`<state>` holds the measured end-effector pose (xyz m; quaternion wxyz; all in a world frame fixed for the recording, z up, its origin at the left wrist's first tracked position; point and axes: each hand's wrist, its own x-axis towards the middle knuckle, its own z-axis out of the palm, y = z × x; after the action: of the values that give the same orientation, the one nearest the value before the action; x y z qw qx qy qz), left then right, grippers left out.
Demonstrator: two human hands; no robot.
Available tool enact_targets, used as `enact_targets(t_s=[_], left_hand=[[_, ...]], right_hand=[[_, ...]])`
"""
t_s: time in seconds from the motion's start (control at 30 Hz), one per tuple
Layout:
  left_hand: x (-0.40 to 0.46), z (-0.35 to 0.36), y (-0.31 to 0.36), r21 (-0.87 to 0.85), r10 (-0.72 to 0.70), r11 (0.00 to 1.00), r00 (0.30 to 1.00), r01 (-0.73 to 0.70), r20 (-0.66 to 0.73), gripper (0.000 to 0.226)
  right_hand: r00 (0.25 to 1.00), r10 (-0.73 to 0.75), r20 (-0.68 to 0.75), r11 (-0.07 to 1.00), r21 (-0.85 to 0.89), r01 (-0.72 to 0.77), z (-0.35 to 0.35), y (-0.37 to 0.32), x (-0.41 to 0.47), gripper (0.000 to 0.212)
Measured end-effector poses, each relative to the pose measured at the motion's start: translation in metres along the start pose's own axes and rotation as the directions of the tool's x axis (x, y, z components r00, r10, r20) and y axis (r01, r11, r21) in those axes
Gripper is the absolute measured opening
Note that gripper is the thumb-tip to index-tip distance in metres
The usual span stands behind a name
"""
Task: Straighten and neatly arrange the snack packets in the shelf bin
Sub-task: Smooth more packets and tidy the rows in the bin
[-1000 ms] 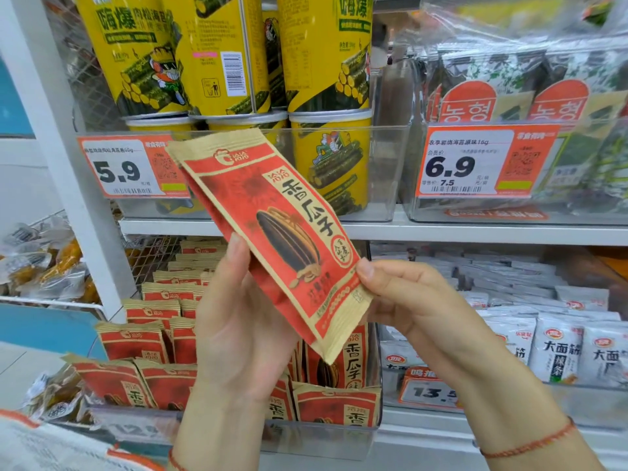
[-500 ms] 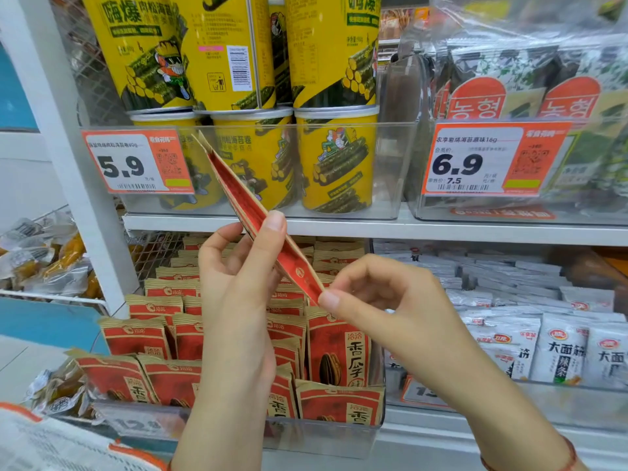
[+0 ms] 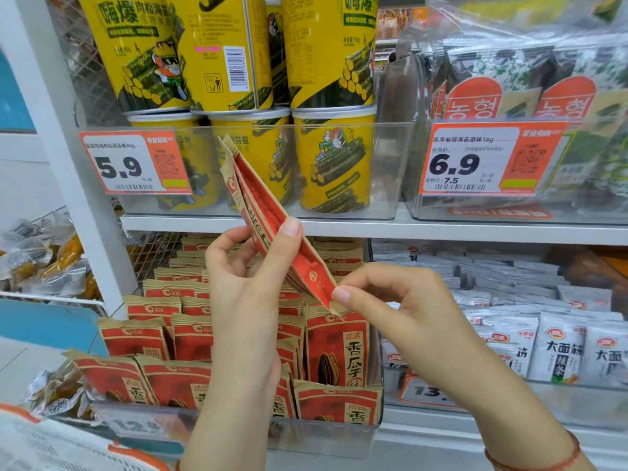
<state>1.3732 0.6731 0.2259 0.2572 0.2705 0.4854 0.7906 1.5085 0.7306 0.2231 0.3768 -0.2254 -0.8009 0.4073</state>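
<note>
I hold a thin stack of red and tan sunflower seed packets (image 3: 261,212) edge-on in front of the shelf, tilted from upper left to lower right. My left hand (image 3: 251,283) grips the stack's middle between thumb and fingers. My right hand (image 3: 384,300) pinches its lower corner. Below them a clear shelf bin (image 3: 326,436) holds several more of the same packets (image 3: 336,348) standing in rows; the front ones lean unevenly.
Yellow seaweed-roll cans (image 3: 333,158) stand in a clear bin on the shelf above, with price tags 5.9 (image 3: 132,164) and 6.9 (image 3: 482,161). White snack packets (image 3: 557,345) fill the bin to the right. A white shelf post (image 3: 68,147) rises at left.
The packets were turned from face-on to edge-on a second ago; since half a second ago they have barely moved, and my right hand still pinches the lower corner.
</note>
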Motion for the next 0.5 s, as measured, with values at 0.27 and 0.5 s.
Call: enact_targets(t_s=[0.27, 0.5], left_hand=[[-0.003, -0.003, 0.007, -0.041, 0.007, 0.999, 0.990, -0.001, 0.138, 0.088], [-0.011, 0.003, 0.012, -0.047, 0.091, 0.995, 0.983, -0.084, 0.159, 0.035]], right_hand=[[0.974, -0.196, -0.117, 0.976, -0.124, 0.181, -0.002, 0.002, -0.002, 0.012], [0.949, -0.307, -0.071, 0.930, -0.233, 0.284, 0.003, 0.005, -0.002, 0.016]])
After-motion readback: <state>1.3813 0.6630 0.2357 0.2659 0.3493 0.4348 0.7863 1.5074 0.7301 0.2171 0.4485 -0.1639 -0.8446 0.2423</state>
